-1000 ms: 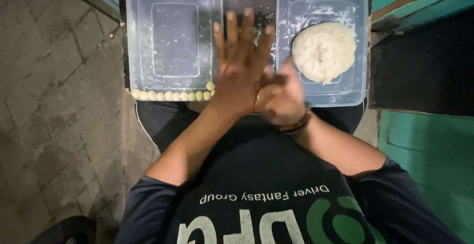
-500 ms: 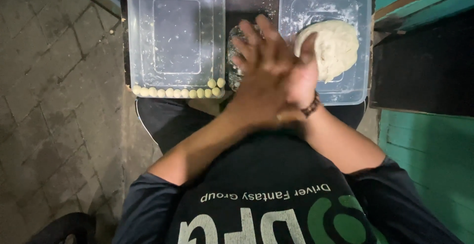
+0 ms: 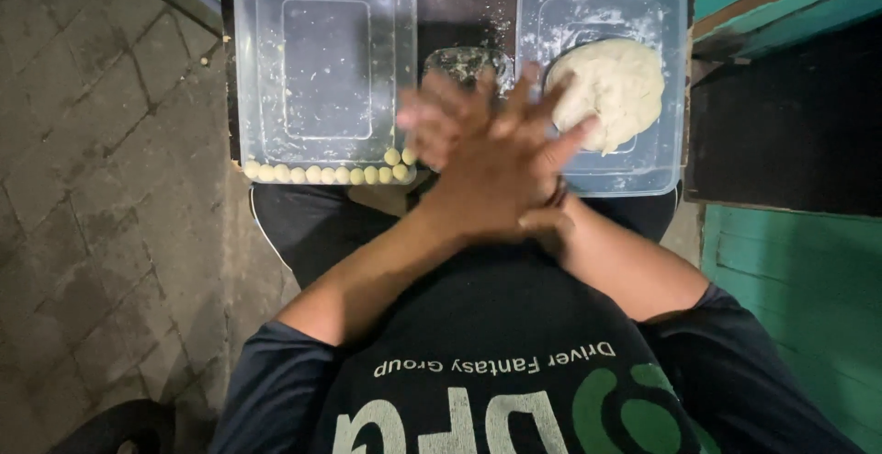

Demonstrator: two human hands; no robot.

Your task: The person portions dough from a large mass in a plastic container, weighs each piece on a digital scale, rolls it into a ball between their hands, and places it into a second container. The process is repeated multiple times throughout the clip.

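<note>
Fingers [image 3: 542,109] of the left hand [image 3: 501,174] are spread flat and laid crosswise over the right hand [image 3: 441,128], palms pressed together; any dough between them is hidden, so I cannot tell what they hold. Judging by the layout, little is done: one row of small dough balls [image 3: 322,175], plus two more, lines the near edge of the left clear tray [image 3: 322,13], while a large dough lump [image 3: 611,91] waits in the right clear tray [image 3: 602,174]. Both trays rest on a dark, flour-dusted surface [image 3: 464,4] with a small glass dish [image 3: 464,61] between them. Nothing blocks either tray.
</note>
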